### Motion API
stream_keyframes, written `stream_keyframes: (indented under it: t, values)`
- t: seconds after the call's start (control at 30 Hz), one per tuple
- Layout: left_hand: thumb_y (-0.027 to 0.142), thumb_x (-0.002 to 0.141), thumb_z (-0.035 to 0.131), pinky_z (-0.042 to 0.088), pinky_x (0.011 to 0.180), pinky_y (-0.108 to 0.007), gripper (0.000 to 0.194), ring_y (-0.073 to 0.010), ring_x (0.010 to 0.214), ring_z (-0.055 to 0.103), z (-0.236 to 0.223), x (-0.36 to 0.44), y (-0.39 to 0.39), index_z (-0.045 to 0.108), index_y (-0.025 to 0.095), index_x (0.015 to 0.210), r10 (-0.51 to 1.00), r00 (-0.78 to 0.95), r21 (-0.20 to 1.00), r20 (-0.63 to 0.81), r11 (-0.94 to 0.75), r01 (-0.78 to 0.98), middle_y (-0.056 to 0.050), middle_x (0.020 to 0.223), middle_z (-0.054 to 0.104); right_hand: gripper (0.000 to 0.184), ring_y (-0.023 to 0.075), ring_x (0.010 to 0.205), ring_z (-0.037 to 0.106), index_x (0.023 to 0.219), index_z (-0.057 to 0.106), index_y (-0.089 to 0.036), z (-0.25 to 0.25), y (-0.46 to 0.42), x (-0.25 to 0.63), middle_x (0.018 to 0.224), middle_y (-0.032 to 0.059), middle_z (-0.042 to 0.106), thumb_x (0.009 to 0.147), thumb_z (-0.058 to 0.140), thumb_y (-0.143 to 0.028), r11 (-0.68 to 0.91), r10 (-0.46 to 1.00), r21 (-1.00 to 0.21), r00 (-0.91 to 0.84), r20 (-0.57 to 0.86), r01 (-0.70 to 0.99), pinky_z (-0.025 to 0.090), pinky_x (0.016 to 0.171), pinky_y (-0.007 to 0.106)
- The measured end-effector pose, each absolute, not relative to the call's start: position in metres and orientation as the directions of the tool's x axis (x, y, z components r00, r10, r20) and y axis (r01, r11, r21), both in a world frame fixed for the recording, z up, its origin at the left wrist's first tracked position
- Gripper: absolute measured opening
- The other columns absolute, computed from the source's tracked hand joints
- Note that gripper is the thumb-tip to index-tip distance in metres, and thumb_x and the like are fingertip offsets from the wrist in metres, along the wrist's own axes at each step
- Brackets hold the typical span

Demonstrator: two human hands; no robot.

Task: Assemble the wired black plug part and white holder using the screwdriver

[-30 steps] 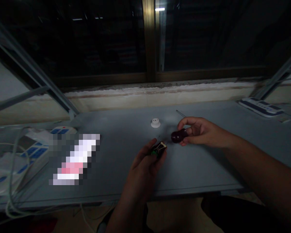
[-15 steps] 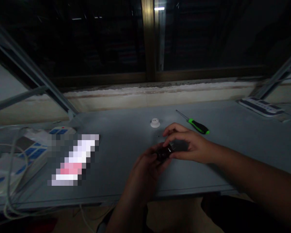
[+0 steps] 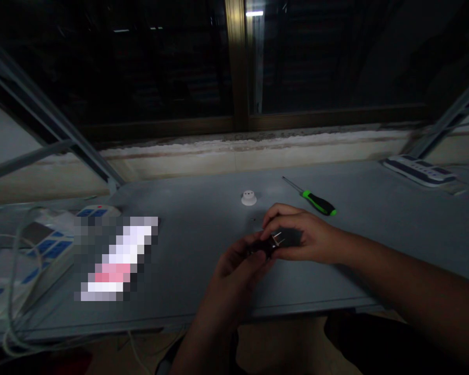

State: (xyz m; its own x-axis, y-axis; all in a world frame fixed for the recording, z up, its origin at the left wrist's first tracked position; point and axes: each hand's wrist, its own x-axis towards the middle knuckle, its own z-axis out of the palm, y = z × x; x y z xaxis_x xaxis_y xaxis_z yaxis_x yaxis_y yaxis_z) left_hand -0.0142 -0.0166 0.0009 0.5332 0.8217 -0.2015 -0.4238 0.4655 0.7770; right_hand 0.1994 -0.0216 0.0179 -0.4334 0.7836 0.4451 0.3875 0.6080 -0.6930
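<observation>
While both my hands press together at centre, the small dark plug [image 3: 262,251] sits clamped between left hand [image 3: 230,276] and right hand [image 3: 299,235], with two metal prongs [image 3: 276,239] showing and fingers hiding most of the body. It reads as light, stiff plastic, and small enough to slip, so I'd hold the body, not the prongs. Green-handled screwdriver [image 3: 318,203] lies at 1 o'clock, white round fitting [image 3: 249,198] at 12, power strip [image 3: 419,171] at 2, second power strip [image 3: 49,250] at 9, all on grey tabletop [image 3: 328,281].
</observation>
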Motion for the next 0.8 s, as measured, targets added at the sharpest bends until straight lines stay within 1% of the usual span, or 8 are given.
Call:
stream_keyframes:
  t: [0.13,0.27,0.43,0.63,0.8]
  values:
    - [0.024,0.075,0.087,0.055,0.098,-0.031,0.025,-0.0197,0.105,0.07,-0.0006,-0.0131,-0.0165,0.08,0.022,0.098,0.817,0.553,0.798,-0.163,0.439,-0.413,-0.006,0.11,0.076,0.028,0.0187,0.105,0.062,0.111,0.07,-0.023,0.0177,-0.0217,0.1993,0.113,0.0069,0.061,0.084,0.078,-0.027,0.614,0.781,-0.683,-0.428,0.455,0.395,0.051,0.094,0.036]
    - [0.026,0.073,0.088,0.054,0.098,-0.031,0.028,-0.019,0.103,0.07,-0.0019,-0.0133,-0.0155,0.08,0.022,0.099,0.816,0.552,0.811,-0.168,0.433,-0.394,-0.005,0.109,0.077,0.027,0.0186,0.104,0.063,0.109,0.07,-0.022,0.019,-0.0226,0.1989,0.111,0.0069,0.062,0.084,0.079,-0.029,0.631,0.77,-0.667,-0.428,0.474,0.396,0.052,0.092,0.036]
    - [0.028,0.072,0.089,0.053,0.098,-0.031,0.031,-0.0208,0.105,0.069,0.0008,-0.0131,-0.0159,0.08,0.022,0.101,0.826,0.546,0.832,-0.138,0.396,-0.389,-0.006,0.111,0.077,0.025,0.0183,0.103,0.063,0.109,0.07,-0.024,0.0232,-0.025,0.198,0.111,0.0061,0.062,0.086,0.078,-0.029,0.631,0.772,-0.659,-0.416,0.481,0.409,0.052,0.092,0.036]
    - [0.025,0.076,0.085,0.053,0.101,-0.034,0.027,-0.0218,0.107,0.069,0.007,-0.0142,-0.0185,0.079,0.021,0.102,0.825,0.543,0.839,-0.157,0.401,-0.367,-0.008,0.114,0.076,0.026,0.0189,0.102,0.063,0.109,0.07,-0.023,0.0232,-0.0249,0.199,0.11,0.0062,0.061,0.085,0.078,-0.028,0.63,0.772,-0.664,-0.422,0.476,0.403,0.052,0.091,0.036]
    - [0.027,0.071,0.088,0.054,0.098,-0.034,0.032,-0.0217,0.103,0.07,-0.0007,-0.0139,-0.0156,0.079,0.021,0.101,0.836,0.525,0.826,-0.156,0.402,-0.396,-0.007,0.112,0.076,0.026,0.0187,0.101,0.063,0.11,0.07,-0.022,0.0226,-0.0242,0.199,0.109,0.0063,0.062,0.086,0.077,-0.028,0.636,0.768,-0.655,-0.426,0.479,0.409,0.052,0.091,0.036]
